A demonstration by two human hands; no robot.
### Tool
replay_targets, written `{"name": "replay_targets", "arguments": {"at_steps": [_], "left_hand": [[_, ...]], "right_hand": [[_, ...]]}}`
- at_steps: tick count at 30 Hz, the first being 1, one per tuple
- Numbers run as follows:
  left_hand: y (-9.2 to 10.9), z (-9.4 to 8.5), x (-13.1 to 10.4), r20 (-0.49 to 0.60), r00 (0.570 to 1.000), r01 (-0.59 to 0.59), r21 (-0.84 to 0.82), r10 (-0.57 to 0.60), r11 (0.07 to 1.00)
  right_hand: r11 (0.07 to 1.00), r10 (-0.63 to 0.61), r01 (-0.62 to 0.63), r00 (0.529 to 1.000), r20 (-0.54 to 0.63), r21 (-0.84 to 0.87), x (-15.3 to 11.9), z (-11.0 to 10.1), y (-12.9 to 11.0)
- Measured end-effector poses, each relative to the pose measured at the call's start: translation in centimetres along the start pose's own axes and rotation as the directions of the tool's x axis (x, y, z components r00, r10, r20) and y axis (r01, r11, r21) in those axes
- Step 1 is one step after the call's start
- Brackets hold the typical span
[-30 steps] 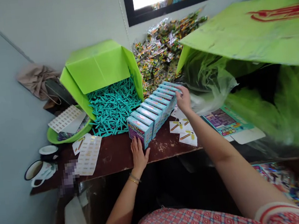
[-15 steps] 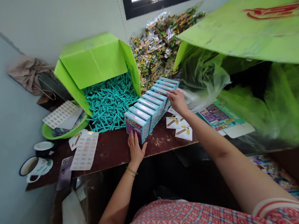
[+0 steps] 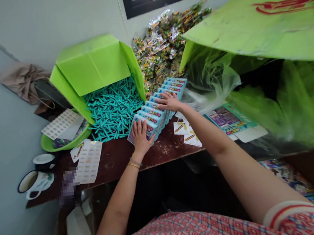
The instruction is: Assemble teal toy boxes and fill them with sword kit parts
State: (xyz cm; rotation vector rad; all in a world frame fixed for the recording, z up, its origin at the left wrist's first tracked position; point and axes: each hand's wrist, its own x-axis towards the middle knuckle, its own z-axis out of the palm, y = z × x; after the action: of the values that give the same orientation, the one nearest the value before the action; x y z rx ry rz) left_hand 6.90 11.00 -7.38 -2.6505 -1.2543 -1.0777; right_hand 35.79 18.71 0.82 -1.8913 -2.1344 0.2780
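Observation:
A row of several light-blue printed boxes runs diagonally over the dark red table, all leaning back away from me. My left hand lies with fingers spread on the front face of the nearest box. Across the tops in the middle of the row rests my right hand, its fingers stretched out and apart. Neither hand is wrapped round a box. Small white cards with a pickaxe-like picture lie right of the row. Behind the row's left side, many teal pointed pieces spill from a green box.
Bagged colourful pieces are heaped against the wall. A large green carton with clear plastic bags stands right, near a flattened printed box. Left are sticker sheets, a green basin and an enamel mug near the table edge.
The boxes have tipped back, so their fronts face up more. My left hand has moved up the nearest box; my right hand has shifted left onto the box tops and spread its fingers.

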Motion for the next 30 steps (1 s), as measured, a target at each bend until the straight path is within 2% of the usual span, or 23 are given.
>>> {"name": "replay_targets", "arguments": {"at_steps": [2, 5, 7, 9, 11, 12, 14, 17, 20, 22, 25, 27, 28, 30], "left_hand": [[-0.2, 0.0, -0.3, -0.024, 1.000, -0.014, -0.017, 0.014, 1.000], [-0.8, -0.1, -1.5, -0.047, 0.999, -0.015, -0.045, 0.013, 0.999], [-1.1, 0.1, -2.8, -0.050, 0.999, -0.012, -0.038, 0.010, 0.999], [-1.4, 0.5, -4.2, -0.051, 0.999, -0.008, -0.022, 0.007, 1.000], [-1.6, 1.2, -5.7, -0.052, 0.999, 0.003, -0.016, -0.004, 1.000], [-1.8, 1.6, -6.3, -0.052, 0.999, 0.010, -0.015, -0.010, 1.000], [-2.1, 2.3, -7.4, -0.048, 0.999, 0.016, -0.015, -0.017, 1.000], [-2.6, 3.0, -8.1, -0.045, 0.999, 0.014, -0.032, -0.015, 0.999], [-2.8, 3.0, -8.1, -0.056, 0.998, 0.005, -0.059, -0.009, 0.998], [-2.7, 2.7, -8.0, -0.061, 0.998, -0.003, -0.067, -0.002, 0.998], [-2.6, 2.2, -8.0, -0.062, 0.998, -0.013, -0.080, 0.008, 0.997], [-2.5, 2.0, -8.2, -0.068, 0.998, -0.020, -0.086, 0.014, 0.996], [-2.4, 1.9, -8.4, -0.074, 0.997, -0.023, -0.086, 0.017, 0.996], [-2.3, 1.8, -8.9, -0.081, 0.997, -0.020, -0.079, 0.014, 0.997]], "right_hand": [[1.000, -0.016, 0.017, 1.000, -0.012, 0.018, 0.5, 0.0, 0.8], [0.994, 0.017, 0.004, 0.980, -0.197, 0.106, 1.0, -0.8, 2.2], [0.982, 0.140, -0.078, 0.913, -0.382, 0.175, 1.6, -2.2, 4.3], [0.957, 0.277, -0.185, 0.817, -0.506, 0.225, 2.3, -4.0, 7.2], [0.935, 0.349, -0.239, 0.755, -0.555, 0.263, 3.0, -5.3, 10.1], [0.930, 0.359, -0.240, 0.746, -0.561, 0.277, 3.4, -5.6, 11.3], [0.930, 0.355, -0.220, 0.747, -0.562, 0.295, 4.1, -5.4, 13.1], [0.931, 0.352, -0.216, 0.752, -0.558, 0.295, 4.7, -4.1, 14.3], [0.928, 0.365, -0.249, 0.757, -0.542, 0.277, 4.8, -3.3, 14.9], [0.925, 0.375, -0.278, 0.764, -0.524, 0.257, 4.5, -3.5, 15.1], [0.924, 0.383, -0.294, 0.732, -0.563, 0.246, 3.6, -4.4, 14.4], [0.934, 0.356, -0.263, 0.716, -0.600, 0.241, 2.8, -4.7, 12.6], [0.951, 0.306, -0.215, 0.733, -0.607, 0.220, 2.3, -4.6, 11.1], [0.989, 0.120, -0.046, 0.807, -0.579, 0.140, 1.0, -3.7, 7.1]]}}
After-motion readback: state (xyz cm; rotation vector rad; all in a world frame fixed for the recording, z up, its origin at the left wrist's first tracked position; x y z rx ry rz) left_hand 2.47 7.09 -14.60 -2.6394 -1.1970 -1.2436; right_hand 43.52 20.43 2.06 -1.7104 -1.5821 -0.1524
